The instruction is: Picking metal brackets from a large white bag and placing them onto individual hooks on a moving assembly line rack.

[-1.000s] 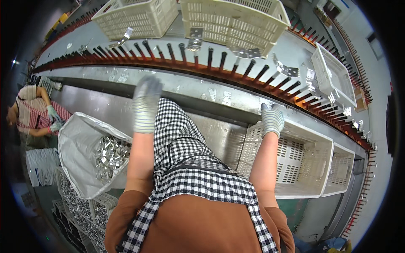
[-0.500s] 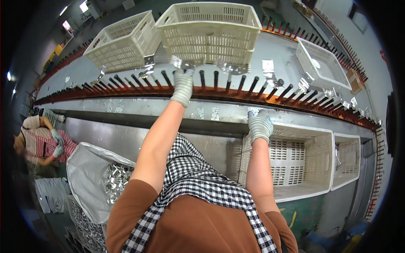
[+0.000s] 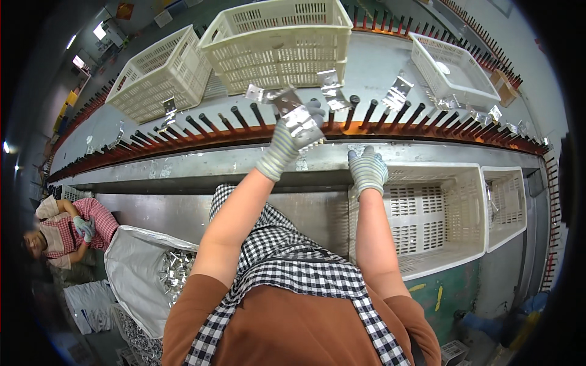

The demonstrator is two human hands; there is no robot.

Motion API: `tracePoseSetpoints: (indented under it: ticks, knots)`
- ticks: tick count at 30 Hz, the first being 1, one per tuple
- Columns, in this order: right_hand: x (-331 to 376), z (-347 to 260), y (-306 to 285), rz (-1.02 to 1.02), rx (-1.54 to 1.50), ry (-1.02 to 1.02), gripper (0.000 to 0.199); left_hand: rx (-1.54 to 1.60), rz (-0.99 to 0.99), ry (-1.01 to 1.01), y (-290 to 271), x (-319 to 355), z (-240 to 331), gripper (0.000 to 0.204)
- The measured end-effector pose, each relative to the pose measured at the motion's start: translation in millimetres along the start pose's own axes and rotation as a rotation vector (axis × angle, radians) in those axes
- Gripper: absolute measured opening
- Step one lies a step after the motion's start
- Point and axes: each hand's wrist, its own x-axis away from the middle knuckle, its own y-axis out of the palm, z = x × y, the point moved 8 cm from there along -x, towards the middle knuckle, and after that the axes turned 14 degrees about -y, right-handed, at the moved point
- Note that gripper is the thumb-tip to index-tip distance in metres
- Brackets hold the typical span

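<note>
Factory floor, with a long conveyor rail point(image 3: 183, 137) of dark pegs curving across the upper half of the frame and a steel ledge point(image 3: 201, 168) below it. A shiny metal bracket point(image 3: 300, 122) sits at the centre top, right at the pegs, clutched in the left hand point(image 3: 294, 135), whose gloved fingers are curled around it. A second ago that hand was lower on the ledge with no bracket showing in it; half a second ago it was already up at the pegs, and now the bracket shows plainly in its grip at the peg line. As I read it, the piece is being hung or lifted at the rail, though which of the two I cannot tell.

The right hand point(image 3: 367, 169) lies flat and empty, fingers spread, on the rim of a white crate point(image 3: 476, 183) just right of centre, about where it was before. More brackets point(image 3: 398, 93) hang on pegs to the right and left of the held one. Two perforated baskets point(image 3: 274, 36) stand behind the rail at the top, a shallow tray point(image 3: 427, 58) at upper right. At lower left a grey bag point(image 3: 131, 268) holds a heap of brackets, and beside it another person point(image 3: 67, 229) in a checked shirt crouches.
</note>
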Motion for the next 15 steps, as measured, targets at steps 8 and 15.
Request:
tracePoseSetpoints:
  ticks: [8, 15]
  knots:
    - [2, -4, -3, 0.022, -0.015, -0.012, 0.056, -0.089, -0.048, -0.552, 48, -6, -107, 0.021]
    - [3, 0, -4, -0.015, -0.056, 0.004, 0.057, 0.230, 0.216, -0.114, -20, -33, -3, 0.030]
